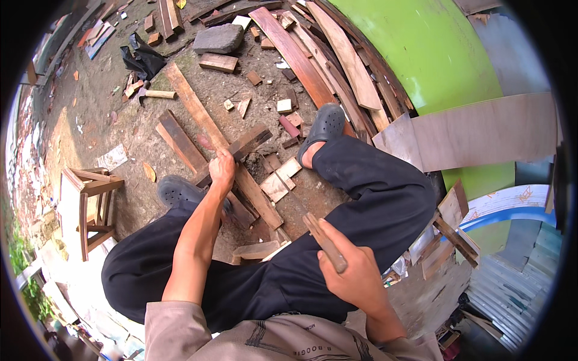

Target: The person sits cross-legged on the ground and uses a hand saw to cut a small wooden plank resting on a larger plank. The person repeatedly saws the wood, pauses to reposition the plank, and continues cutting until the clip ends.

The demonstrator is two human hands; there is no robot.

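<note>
My left hand (223, 169) is closed on a short dark wooden piece (251, 142), which lies crosswise over a long plank (198, 108) on the ground. My right hand (355, 277) grips a wooden handle (325, 242) in front of my thigh. From the handle a thin, narrow blade seems to run toward the dark piece; its edge is too faint to tell the tool's kind. Another thick wooden piece (180, 139) lies beside the plank, left of my left hand. Small light offcuts (280, 180) lie close to the blade.
A hammer (159, 94) lies at the far left near a black plastic bag (142, 57). A grey stone (218, 38) sits at the back. Long boards (295, 54) are piled beside a green panel (415, 48). A small wooden frame (90, 204) stands at the left.
</note>
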